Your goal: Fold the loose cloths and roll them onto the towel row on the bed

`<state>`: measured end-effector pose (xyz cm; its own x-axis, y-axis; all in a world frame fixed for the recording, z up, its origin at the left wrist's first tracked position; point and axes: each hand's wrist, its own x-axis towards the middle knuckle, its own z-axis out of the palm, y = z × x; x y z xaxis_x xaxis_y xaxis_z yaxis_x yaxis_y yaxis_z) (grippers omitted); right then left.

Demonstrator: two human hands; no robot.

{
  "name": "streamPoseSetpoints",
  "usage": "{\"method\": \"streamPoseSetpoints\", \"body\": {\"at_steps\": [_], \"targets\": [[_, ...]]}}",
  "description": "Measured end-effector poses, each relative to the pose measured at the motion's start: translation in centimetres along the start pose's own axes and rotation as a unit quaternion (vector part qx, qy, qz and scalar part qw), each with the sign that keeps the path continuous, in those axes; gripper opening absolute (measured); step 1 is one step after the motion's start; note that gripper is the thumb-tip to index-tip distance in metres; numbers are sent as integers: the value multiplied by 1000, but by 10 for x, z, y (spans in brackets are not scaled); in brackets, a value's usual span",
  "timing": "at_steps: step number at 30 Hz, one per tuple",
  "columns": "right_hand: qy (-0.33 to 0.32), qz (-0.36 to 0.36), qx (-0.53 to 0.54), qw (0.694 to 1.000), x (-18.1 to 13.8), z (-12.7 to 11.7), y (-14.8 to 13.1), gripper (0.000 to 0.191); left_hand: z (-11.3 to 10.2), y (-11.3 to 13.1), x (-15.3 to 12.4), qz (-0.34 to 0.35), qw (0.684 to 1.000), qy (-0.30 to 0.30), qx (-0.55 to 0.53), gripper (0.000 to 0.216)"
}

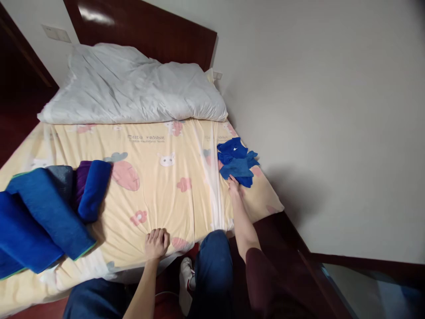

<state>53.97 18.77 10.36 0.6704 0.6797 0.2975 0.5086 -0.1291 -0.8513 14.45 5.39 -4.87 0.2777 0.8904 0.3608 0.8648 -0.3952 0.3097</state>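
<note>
The crumpled blue cloth (237,161) lies far right on the bed sheet (159,186). The right hand (233,184) touches its near edge, but I cannot tell its grip. The left hand (156,243) rests curled and empty, well apart.

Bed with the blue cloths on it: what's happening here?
A person leans over the bed. Their right hand touches a small heap of blue cloths near the bed's right edge; whether it holds them is unclear. Their left hand rests curled on the yellow sheet. Rolled blue towels lie at left, a white duvet at the head.
</note>
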Motion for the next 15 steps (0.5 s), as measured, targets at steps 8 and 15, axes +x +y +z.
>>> {"method": "streamPoseSetpoints", "body": {"at_steps": [8, 15], "targets": [[-109, -47, 61, 991, -202, -28, 25, 30, -5, 4, -2, -22, 999, -16, -29, 24], [-228, -78, 118, 963, -419, -63, -6, 35, -49, 16, 3, -96, 978, -98, -154, 29]]}}
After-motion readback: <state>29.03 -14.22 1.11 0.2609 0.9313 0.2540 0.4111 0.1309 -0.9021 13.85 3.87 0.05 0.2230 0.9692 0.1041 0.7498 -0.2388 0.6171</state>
